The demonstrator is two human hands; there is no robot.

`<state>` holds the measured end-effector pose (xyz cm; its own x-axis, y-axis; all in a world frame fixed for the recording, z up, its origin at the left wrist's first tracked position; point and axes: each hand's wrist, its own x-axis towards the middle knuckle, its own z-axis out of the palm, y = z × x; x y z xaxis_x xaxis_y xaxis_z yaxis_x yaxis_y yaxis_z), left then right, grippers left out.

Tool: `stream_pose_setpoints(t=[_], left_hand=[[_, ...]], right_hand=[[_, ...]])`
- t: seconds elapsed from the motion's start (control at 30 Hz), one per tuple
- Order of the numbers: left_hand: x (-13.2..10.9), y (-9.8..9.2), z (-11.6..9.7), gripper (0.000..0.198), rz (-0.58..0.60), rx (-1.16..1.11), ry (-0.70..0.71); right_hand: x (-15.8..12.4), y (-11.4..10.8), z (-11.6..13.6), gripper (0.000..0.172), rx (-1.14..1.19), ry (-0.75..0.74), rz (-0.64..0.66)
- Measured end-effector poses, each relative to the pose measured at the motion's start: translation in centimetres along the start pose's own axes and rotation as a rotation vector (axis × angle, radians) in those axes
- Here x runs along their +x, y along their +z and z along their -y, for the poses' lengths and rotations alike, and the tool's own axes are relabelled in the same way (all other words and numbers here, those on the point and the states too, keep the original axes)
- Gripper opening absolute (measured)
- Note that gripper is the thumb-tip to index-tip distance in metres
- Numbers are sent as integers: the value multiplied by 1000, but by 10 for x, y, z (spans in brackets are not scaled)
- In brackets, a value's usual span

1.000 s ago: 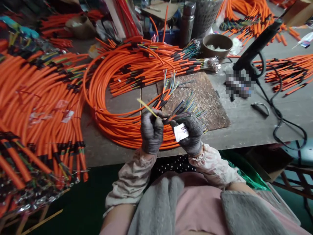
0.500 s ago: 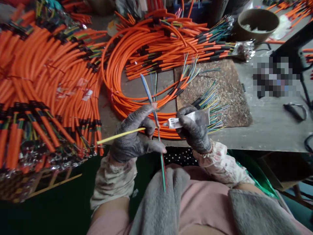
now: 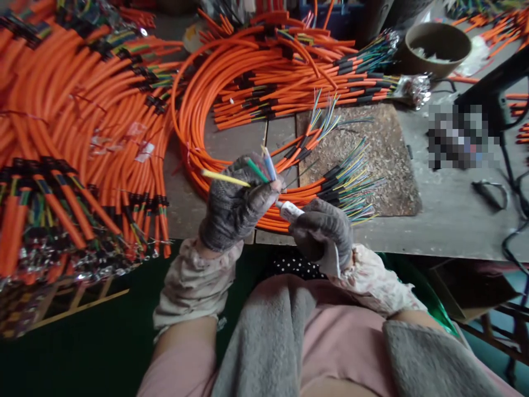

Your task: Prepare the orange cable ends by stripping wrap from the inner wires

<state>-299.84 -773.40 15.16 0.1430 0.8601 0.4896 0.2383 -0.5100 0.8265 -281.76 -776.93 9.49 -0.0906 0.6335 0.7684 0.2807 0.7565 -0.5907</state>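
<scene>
Three wires [image 3: 257, 170] between L fingers [image 3: 248, 190]; R hand [image 3: 324, 231] grips white tag [image 3: 290, 211].

Pretty dim workshop, honestly. There was a long, weathered grey workbench [image 3: 454, 231] with a brown bowl [image 3: 438, 49] and a blue crate [image 3: 330, 11] toward the back, a cardboard box [image 3: 467, 289] below on the right, and a wooden stool frame [image 3: 496, 325] just beside it.

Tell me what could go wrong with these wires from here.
The thin yellow wire pinched in the left hand could slip from the worn glove or kink. The white strip held by the right hand might slide away or tear. The orange cable coil lying loose beneath the hands could snag and tug the fanned wire ends.
</scene>
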Motion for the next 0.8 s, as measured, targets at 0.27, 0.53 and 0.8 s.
stream_pose_setpoints(t=[0.27, 0.53, 0.8], left_hand=[[2, 11, -1, 25, 43, 58, 78], [-70, 38, -13, 33, 450, 310, 560], [-82, 48, -1, 36, 460, 305, 615]], right_hand=[[0, 5, -1, 16, -85, -16, -21], [-10, -40, -38, 24, 514, 781, -34], [-8, -56, -63, 24, 451, 595, 461]])
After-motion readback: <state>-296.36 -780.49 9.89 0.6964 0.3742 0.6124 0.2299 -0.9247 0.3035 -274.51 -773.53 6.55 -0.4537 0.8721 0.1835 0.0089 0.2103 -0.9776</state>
